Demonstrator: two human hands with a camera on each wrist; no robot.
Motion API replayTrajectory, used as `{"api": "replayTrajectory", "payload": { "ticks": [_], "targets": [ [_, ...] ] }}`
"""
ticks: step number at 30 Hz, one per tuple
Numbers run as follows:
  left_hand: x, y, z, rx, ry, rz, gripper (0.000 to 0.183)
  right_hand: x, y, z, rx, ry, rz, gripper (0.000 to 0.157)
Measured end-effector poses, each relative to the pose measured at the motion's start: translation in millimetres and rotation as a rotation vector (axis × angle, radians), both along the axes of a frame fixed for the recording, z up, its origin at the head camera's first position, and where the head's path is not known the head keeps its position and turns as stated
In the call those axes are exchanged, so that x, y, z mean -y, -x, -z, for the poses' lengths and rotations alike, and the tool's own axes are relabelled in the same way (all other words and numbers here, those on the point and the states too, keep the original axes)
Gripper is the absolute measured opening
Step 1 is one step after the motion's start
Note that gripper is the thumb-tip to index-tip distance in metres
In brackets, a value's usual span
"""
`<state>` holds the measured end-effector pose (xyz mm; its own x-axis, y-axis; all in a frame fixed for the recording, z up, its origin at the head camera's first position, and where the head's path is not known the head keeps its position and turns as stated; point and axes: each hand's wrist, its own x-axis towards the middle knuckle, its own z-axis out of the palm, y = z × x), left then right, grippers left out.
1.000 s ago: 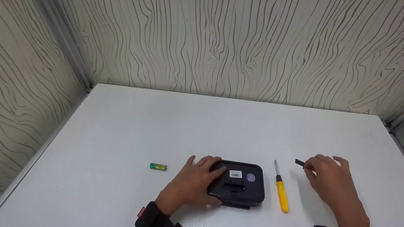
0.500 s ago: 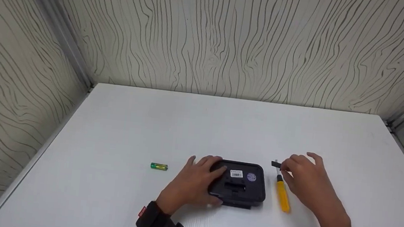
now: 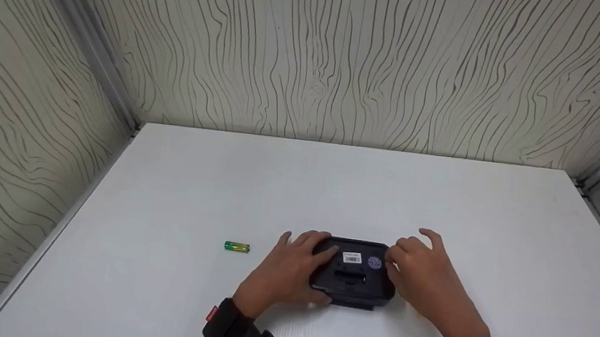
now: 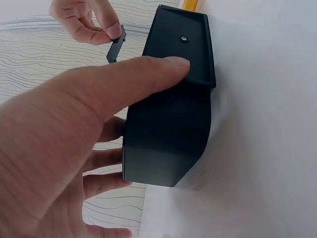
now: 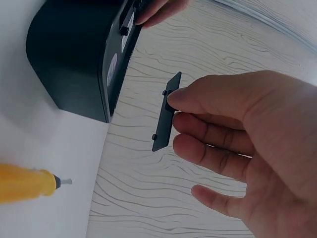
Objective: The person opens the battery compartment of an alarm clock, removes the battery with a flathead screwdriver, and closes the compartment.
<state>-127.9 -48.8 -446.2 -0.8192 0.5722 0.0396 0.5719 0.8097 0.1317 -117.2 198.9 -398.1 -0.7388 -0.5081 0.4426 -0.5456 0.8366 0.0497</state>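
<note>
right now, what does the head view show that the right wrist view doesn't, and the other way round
Only the head view: the green battery lying on the white table, and the black wrist straps.

Only the right wrist view: the small black cover pinched in the right hand, and the metal tip of the yellow screwdriver.

Both: the black device with its white label and round sticker, both hands (only part of the left hand from the right wrist), the table and the patterned wall.
</note>
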Motion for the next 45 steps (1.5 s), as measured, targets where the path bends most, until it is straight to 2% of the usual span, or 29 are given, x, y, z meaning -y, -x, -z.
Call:
{"api": "replayTrajectory", "payload": {
  "ticks": [13, 22, 28, 33, 45],
  "targets": [
    [-1, 0.2, -0.6, -0.014, 0.013, 0.010, 0.087, 27, -8.6, 11.0, -0.010, -0.132, -0.078, 0.011],
    [0, -0.3, -1.0, -0.020, 0.016, 0.011, 0.087, 40, -14.3, 13.6, 0.079, -0.159, -0.112, 0.006],
    [-1, -0.5, -1.0, -0.055, 0.032, 0.015, 0.086, 43, -15.4, 14.7, 0.091, -0.219, -0.124, 0.009],
    [0, -1.0, -1.4, -0.076, 0.040, 0.018, 0.085, 46, -15.8, 15.7, 0.095, -0.220, -0.133, 0.011],
    [1, 0.2, -1.8, -0.056, 0.028, 0.015, 0.085, 50, -15.6, 18.6, 0.098, -0.245, -0.134, 0.014]
  ]
}}
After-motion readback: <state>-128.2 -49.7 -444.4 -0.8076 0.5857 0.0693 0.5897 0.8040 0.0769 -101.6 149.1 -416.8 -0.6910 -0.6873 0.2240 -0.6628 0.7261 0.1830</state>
